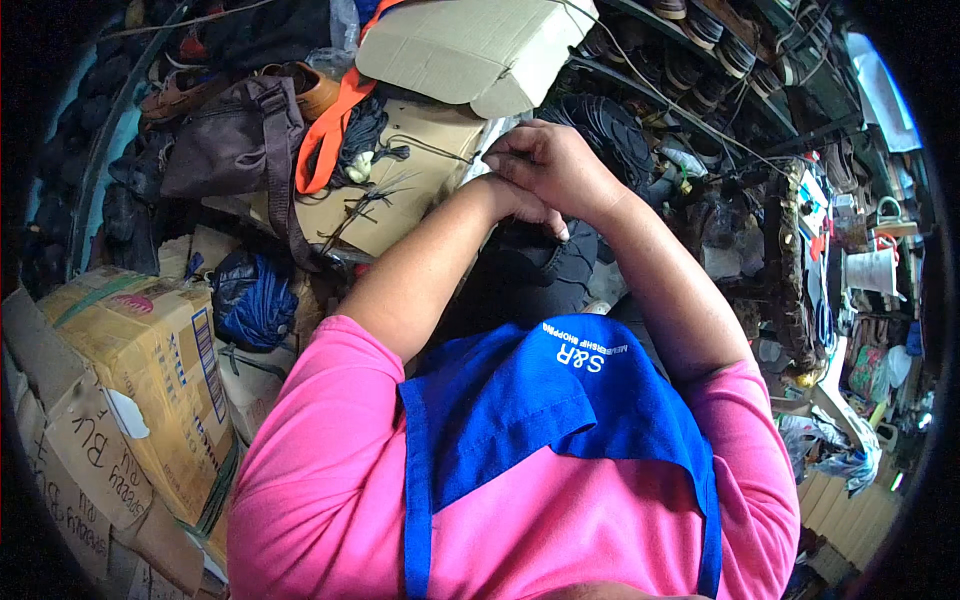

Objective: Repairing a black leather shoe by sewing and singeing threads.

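My right hand [556,162] lies on top of my left hand [541,214], both held out in front of me over a cluttered work spot. The right hand's fingers are bent, with their tips by a pale strip at the edge of a flat cardboard sheet [405,190]. Only a few fingers of my left hand show under it; they press down on a black shoe-like item [540,268] just below. What either hand grips is hidden. A pink shirt and blue apron [520,400] fill the lower part of the view.
Taped cardboard boxes [150,370] stand at the left. A brown bag [235,140], an orange strap [330,140] and a dark blue bundle [250,300] lie beyond. An open carton [470,45] sits at the top. Racks of shoes [700,45] and hanging clutter [850,270] crowd the right.
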Tool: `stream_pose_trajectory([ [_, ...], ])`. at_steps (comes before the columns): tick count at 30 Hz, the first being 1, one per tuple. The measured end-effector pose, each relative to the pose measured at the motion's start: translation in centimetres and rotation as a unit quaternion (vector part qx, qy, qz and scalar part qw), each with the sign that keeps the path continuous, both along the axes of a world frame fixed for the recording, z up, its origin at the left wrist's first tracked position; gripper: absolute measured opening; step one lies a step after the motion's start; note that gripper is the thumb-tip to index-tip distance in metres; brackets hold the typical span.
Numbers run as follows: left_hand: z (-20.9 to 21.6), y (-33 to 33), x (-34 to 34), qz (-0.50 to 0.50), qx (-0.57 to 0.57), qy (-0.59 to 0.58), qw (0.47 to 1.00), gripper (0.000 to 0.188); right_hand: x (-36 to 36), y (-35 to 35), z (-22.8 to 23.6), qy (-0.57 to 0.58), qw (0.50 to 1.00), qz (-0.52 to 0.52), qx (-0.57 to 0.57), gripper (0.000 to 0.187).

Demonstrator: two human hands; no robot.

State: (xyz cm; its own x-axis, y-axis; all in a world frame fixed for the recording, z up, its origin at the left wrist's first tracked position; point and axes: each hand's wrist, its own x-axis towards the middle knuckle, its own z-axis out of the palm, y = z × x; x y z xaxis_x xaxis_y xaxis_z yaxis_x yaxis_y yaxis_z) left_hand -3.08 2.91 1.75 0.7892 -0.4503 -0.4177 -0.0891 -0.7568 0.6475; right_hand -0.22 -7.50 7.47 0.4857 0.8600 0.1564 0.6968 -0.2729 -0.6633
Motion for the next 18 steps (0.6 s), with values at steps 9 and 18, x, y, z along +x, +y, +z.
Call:
stream_pose_trajectory([
  [9,0.2,-0.3,-1.4,0.018,-0.028,-0.01,0.999,0.073,1.0,8.7,-1.6,-0.098,0.981,0.068,-0.153,0.037],
  [18,1.1,1.5,-2.4,0.014,-0.026,-0.029,0.999,0.072,1.9,14.8,-1.4,-0.158,0.945,-0.088,-0.274,0.034],
])
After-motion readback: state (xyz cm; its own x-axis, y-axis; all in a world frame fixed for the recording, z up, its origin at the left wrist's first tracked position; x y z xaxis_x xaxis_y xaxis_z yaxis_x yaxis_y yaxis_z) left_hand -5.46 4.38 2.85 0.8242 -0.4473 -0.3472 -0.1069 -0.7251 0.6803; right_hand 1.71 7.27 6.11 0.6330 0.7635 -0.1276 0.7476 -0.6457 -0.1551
